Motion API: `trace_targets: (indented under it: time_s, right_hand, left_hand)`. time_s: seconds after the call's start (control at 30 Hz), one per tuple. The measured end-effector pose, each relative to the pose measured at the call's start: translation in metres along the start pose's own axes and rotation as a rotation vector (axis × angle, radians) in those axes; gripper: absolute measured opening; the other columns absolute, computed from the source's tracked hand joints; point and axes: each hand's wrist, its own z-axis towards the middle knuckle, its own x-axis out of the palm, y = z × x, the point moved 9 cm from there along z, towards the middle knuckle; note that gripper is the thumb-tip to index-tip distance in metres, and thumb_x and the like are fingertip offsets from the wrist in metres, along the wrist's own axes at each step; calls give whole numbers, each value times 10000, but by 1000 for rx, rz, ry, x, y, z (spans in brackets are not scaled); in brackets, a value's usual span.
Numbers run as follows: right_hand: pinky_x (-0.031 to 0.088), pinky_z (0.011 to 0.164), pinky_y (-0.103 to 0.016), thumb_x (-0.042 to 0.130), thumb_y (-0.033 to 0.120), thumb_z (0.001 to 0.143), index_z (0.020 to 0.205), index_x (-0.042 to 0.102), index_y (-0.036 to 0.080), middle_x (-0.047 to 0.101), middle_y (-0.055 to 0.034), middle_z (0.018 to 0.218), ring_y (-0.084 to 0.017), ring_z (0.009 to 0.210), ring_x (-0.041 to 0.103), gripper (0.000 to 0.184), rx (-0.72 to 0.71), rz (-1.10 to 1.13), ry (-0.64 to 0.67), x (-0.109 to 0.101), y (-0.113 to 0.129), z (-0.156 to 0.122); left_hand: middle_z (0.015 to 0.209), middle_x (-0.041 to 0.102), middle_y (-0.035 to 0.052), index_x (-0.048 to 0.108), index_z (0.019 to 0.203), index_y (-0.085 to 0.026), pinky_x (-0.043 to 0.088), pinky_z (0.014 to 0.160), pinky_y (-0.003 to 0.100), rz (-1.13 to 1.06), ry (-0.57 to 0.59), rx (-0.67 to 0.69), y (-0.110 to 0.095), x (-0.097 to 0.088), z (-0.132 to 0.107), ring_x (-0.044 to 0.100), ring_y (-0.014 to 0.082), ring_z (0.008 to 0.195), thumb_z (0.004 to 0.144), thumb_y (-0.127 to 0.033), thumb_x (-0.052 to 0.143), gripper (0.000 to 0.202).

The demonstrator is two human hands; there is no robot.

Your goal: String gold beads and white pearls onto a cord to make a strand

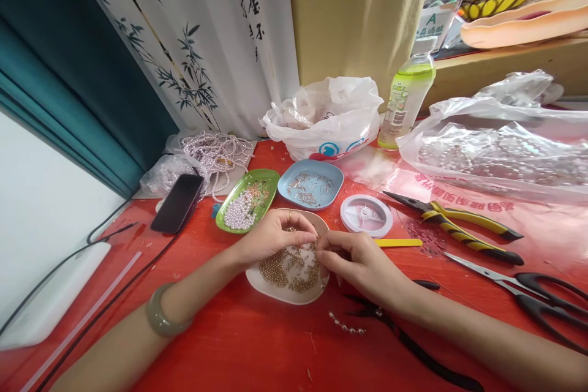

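My left hand (287,233) and my right hand (349,254) meet above a white tray (257,285) of small gold beads (274,272). Thumb and forefinger of each are pinched together, and whatever lies between them is too small to make out. A short strand of pearly beads (346,324) lies on the red table below the tray. Behind my hands are a green tray (223,220) with white pearls (239,211) and gold pieces, and a blue tray (337,180) with thin metal pins (305,188). Black-handled pliers (404,340) are partly hidden under my right forearm.
A thread spool (366,215), a yellow stick (399,243), yellow-black pliers (468,220) and scissors (500,278) lie to the right. A phone (178,202) and bead strands (215,153) are on the left. Plastic bags (326,116) and a bottle (407,104) stand behind.
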Motion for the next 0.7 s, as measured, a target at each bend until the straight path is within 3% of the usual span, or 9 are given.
trace_targets:
  time_s: [0.7]
  right_hand:
    - [360, 493, -203, 443, 123, 757, 618, 519, 161, 558, 9, 566, -95, 517, 467, 162, -1, 32, -13, -1, 0, 1]
  left_hand:
    - [786, 671, 46, 663, 744, -138, 466, 698, 266, -73, -13, 24, -3, -3, -1, 598, 137, 726, 660, -229, 669, 124]
